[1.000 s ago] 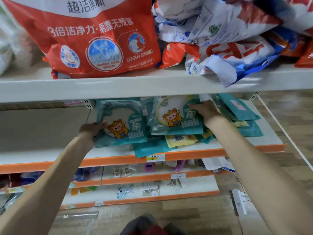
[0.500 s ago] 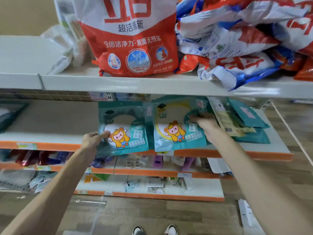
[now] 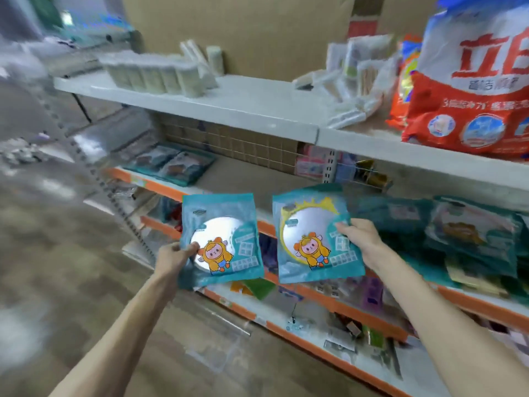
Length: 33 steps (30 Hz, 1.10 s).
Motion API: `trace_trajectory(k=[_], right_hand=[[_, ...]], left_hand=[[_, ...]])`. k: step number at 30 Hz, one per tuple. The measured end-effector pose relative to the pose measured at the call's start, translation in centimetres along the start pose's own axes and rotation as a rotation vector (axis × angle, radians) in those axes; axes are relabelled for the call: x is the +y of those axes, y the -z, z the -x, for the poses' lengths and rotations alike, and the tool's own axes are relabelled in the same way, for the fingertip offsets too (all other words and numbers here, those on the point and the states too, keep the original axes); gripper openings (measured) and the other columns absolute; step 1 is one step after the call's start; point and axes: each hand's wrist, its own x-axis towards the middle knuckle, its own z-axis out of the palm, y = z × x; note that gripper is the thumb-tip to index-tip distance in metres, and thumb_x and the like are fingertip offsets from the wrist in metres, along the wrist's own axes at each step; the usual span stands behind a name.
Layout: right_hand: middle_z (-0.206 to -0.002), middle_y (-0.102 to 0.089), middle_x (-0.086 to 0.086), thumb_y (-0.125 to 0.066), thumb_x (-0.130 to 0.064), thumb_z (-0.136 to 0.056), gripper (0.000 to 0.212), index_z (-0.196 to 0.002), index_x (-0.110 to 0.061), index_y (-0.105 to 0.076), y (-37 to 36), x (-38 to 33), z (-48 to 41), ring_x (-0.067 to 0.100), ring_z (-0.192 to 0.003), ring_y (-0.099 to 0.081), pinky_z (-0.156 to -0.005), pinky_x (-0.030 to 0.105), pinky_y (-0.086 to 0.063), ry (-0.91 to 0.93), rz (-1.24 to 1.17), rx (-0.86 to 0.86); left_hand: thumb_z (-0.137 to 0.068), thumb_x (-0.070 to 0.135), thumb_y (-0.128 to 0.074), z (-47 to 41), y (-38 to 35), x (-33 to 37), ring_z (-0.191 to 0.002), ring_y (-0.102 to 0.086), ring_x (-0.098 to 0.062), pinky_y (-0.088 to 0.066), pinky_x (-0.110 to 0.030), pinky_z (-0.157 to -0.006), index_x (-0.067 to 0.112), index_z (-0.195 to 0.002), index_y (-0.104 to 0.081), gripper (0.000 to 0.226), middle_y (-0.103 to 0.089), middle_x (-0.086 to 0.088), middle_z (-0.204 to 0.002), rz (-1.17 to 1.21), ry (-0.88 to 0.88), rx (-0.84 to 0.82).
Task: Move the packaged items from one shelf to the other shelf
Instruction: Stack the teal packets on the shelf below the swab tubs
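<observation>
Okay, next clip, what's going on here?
A person at store shelving holds two teal cartoon-printed packets in the air: the left packet in the left hand, the right packet in the right hand. A heap of similar teal packets lies on the orange-edged shelf to the right, and a few teal packs sit on that level farther left. Neither held packet is set down yet.

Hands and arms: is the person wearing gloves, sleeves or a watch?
No. The left hand and the right hand are bare: no gloves, and no rings that I can see. The left arm and the right arm are bare too, as far as the picture shows: no sleeve, watch or bracelet.
</observation>
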Motion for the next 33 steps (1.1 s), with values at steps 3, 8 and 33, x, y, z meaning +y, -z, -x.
trace_trajectory(k=[3, 8, 33], right_hand=[[-0.102, -0.071, 0.025, -0.066, -0.008, -0.088, 0.008, -0.084, -0.002, -0.069, -7.4, -1.5, 1.8, 0.029, -0.085, -0.066, -0.089, 0.054, -0.053, 0.045, -0.007, -0.055], [-0.102, -0.070, 0.028, -0.067, -0.008, -0.086, 0.023, -0.099, 0.011, -0.066, -16.1, -3.6, 3.9, 0.028, -0.079, -0.066, -0.083, 0.054, -0.055, 0.065, 0.007, -0.133], [-0.092, -0.074, 0.018, -0.062, -0.012, -0.093, 0.019, -0.102, 0.004, -0.066, -47.7, -14.9, -9.1, 0.025, -0.074, -0.070, -0.067, 0.035, -0.056, 0.097, -0.067, -0.241]], left_hand=[[-0.085, 0.019, -0.075, -1.0, 7.4, -1.0, -0.087, -0.070, -0.035, -0.056, -0.052, -0.087, 0.002, -0.092, -0.069, 0.020, -0.074, -0.015, -0.089, 0.054, -0.004, 0.086], [-0.090, 0.014, -0.069, -1.9, 15.3, -1.5, -0.069, -0.067, -0.027, -0.060, -0.033, -0.054, -0.001, -0.097, -0.066, 0.017, -0.071, -0.015, -0.088, 0.130, -0.028, 0.149], [-0.089, 0.018, -0.071, -29.7, 31.9, 8.0, -0.079, -0.073, -0.034, -0.061, -0.044, -0.069, -0.001, -0.101, -0.067, 0.023, -0.075, -0.015, -0.090, 0.136, -0.050, 0.195]])
